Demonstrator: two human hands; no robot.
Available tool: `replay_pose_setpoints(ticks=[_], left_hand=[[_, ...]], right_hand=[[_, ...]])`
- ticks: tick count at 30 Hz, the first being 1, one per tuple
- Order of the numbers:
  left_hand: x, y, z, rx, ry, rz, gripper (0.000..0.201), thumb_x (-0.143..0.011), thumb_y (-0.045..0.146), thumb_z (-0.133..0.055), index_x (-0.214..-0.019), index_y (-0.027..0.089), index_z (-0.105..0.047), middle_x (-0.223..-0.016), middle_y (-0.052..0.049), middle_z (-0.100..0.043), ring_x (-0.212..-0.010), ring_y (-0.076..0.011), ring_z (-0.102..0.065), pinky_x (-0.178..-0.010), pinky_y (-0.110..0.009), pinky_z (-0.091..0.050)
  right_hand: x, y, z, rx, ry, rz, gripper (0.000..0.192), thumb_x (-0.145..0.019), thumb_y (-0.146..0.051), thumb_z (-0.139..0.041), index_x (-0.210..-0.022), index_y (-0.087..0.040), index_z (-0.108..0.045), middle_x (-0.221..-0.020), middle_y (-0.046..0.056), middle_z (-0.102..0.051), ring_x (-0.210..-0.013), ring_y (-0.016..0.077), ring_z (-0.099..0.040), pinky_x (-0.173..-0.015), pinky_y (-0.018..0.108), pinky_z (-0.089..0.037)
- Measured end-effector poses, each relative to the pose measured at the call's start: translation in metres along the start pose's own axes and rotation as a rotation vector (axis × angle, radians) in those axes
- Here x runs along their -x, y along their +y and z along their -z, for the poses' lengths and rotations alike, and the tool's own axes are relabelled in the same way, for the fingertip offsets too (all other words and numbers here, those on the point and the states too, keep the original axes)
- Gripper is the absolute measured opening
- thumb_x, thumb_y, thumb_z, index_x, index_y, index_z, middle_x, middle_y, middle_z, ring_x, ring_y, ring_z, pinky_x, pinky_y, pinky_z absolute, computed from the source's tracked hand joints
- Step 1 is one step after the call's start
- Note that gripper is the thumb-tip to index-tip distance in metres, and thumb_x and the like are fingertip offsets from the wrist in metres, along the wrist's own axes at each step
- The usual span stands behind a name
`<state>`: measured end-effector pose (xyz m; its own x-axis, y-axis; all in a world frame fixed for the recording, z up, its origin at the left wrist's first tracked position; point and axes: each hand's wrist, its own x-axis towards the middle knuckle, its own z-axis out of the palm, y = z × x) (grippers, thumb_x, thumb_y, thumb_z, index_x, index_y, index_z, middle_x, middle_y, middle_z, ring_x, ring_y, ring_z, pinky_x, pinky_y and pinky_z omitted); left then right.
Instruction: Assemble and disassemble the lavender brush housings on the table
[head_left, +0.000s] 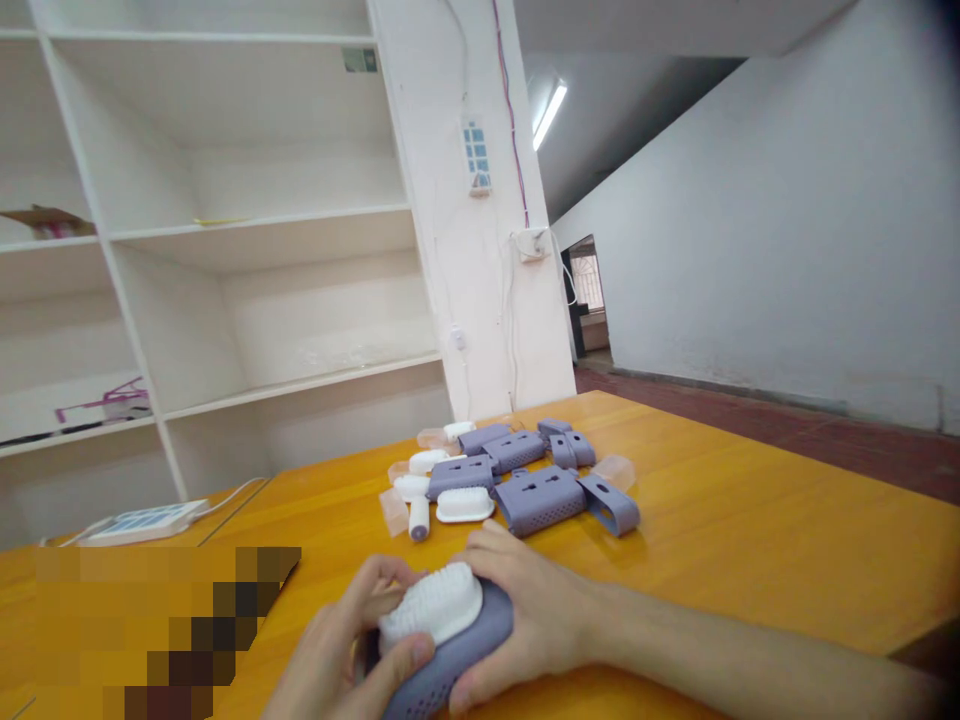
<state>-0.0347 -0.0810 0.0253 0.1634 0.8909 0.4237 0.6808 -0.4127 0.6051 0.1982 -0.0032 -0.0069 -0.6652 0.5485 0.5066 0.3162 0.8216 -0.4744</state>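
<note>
At the near edge of the table, a white oval ribbed plastic piece (433,606) rests against the upper side of a purple-grey perforated plastic shell (448,662). My left hand (349,635) pinches the white piece, its thumb along the lower rim. The shell's far end is wrapped by my right hand (529,610), thumb below and fingers over the top. Part of the shell's near end is hidden behind my left hand. Just beyond lie another white ribbed piece (465,505), a small white cylinder (419,520) and a larger purple-grey shell with slots (541,499).
More purple-grey shells (516,450), a curved end piece (611,505) and translucent caps (615,470) are grouped farther back on the wooden table (720,530). A white power strip (146,522) lies at left. White shelves (300,225) stand behind. A pixelated patch covers the lower left.
</note>
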Motion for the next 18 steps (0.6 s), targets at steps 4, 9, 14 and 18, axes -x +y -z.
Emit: replay_pose_setpoints(ticks=[4, 9, 14, 18], left_hand=[[0.000, 0.004, -0.007, 0.105, -0.041, 0.043, 0.021, -0.090, 0.043, -0.063, -0.096, 0.025, -0.054, -0.089, 0.000, -0.075, -0.087, -0.0214, -0.071, -0.078, -0.025, -0.054], [-0.005, 0.000, -0.014, 0.150, -0.098, 0.081, 0.026, -0.093, 0.046, -0.061, -0.097, 0.025, -0.047, -0.084, 0.001, -0.075, -0.077, -0.0198, -0.069, -0.068, -0.024, -0.051], [-0.005, -0.001, -0.017, 0.075, -0.021, 0.065, 0.030, -0.091, 0.046, -0.064, -0.110, 0.026, -0.052, -0.096, 0.000, -0.078, -0.081, -0.0209, -0.073, -0.071, -0.025, -0.055], [0.002, -0.010, -0.016, 0.056, 0.023, -0.001, 0.046, -0.086, 0.041, -0.068, -0.127, 0.028, -0.054, -0.122, -0.004, -0.076, -0.112, -0.0257, -0.071, -0.095, -0.030, -0.055]], right_hand=[[0.000, -0.001, 0.002, 0.009, -0.007, 0.017, 0.062, -0.061, -0.063, -0.088, -0.104, -0.022, -0.072, -0.097, 0.002, -0.062, -0.095, 0.0241, -0.058, -0.088, 0.034, -0.050], [0.001, 0.001, 0.000, 0.029, 0.012, 0.016, 0.064, -0.062, -0.065, -0.087, -0.107, -0.022, -0.073, -0.096, 0.003, -0.062, -0.096, 0.0245, -0.058, -0.090, 0.035, -0.050], [0.001, -0.001, 0.000, 0.038, 0.010, -0.016, 0.065, -0.060, -0.067, -0.087, -0.104, -0.021, -0.072, -0.099, 0.003, -0.062, -0.096, 0.0241, -0.057, -0.090, 0.036, -0.050], [-0.001, -0.004, 0.001, -0.002, 0.007, -0.030, 0.064, -0.057, -0.064, -0.089, -0.103, -0.023, -0.071, -0.100, 0.001, -0.063, -0.094, 0.0235, -0.058, -0.088, 0.035, -0.050]])
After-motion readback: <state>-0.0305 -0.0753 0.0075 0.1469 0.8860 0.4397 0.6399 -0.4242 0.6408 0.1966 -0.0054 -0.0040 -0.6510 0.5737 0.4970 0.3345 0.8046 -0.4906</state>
